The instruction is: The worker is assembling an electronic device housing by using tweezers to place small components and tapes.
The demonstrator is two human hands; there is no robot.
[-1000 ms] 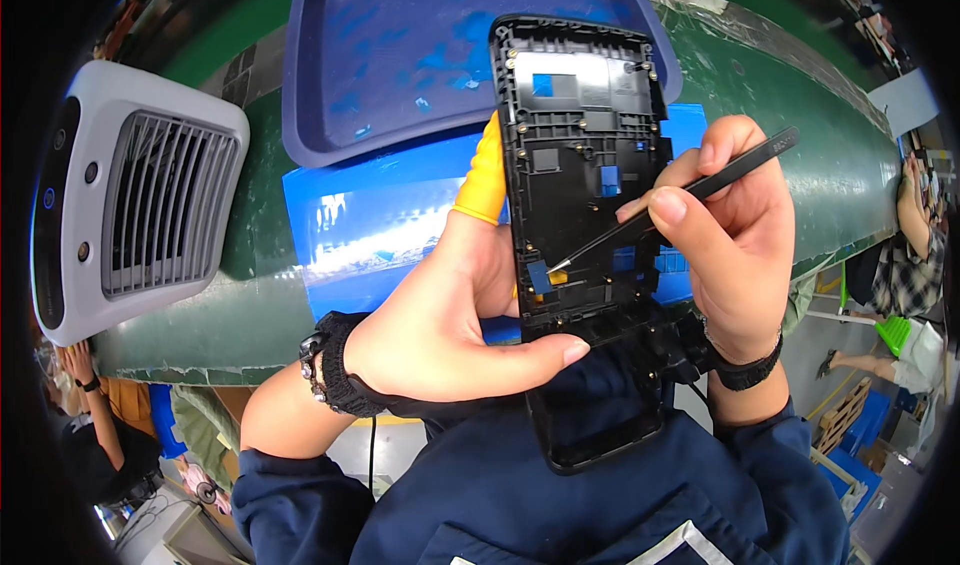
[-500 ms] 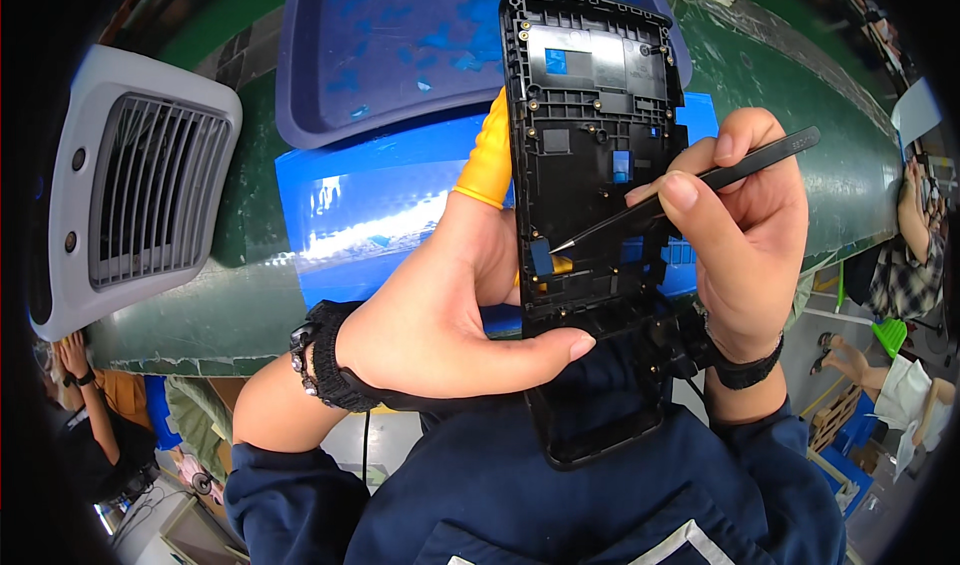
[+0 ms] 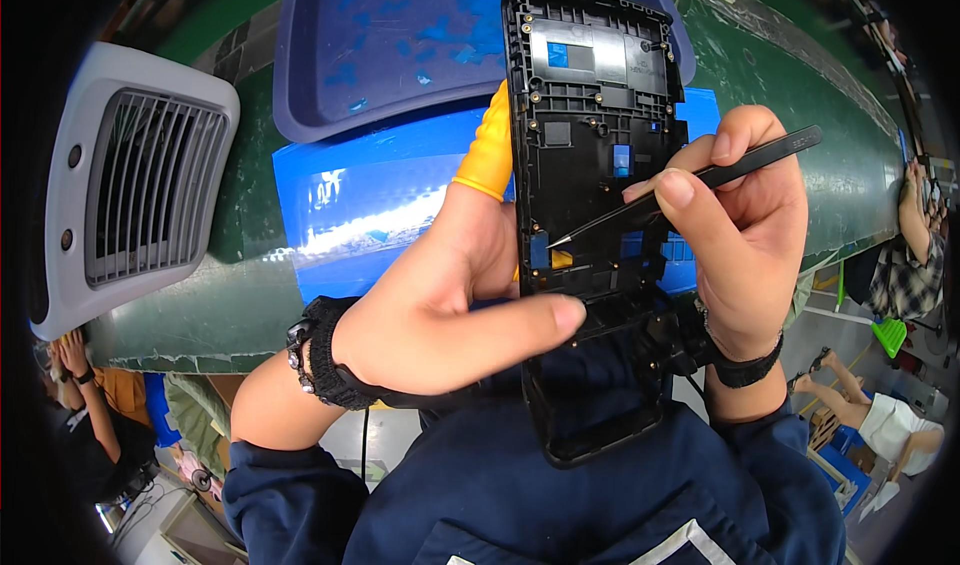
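Frame (image 3: 590, 165), black plastic, is standing upright at centre, above the person's lap and in front of the blue mat (image 3: 370, 205). Left hand (image 3: 440, 295) is gripping it, thumb closed across its near part, a yellow-capped finger (image 3: 487, 155) showing along its left edge. Right hand (image 3: 740, 235) is pinching black tweezers (image 3: 690, 185) between thumb and fingers, tip touching the frame's lower left near a small yellow part. Blue tray (image 3: 400, 45) is lying far behind; grey vent unit (image 3: 140, 185) is sitting left.
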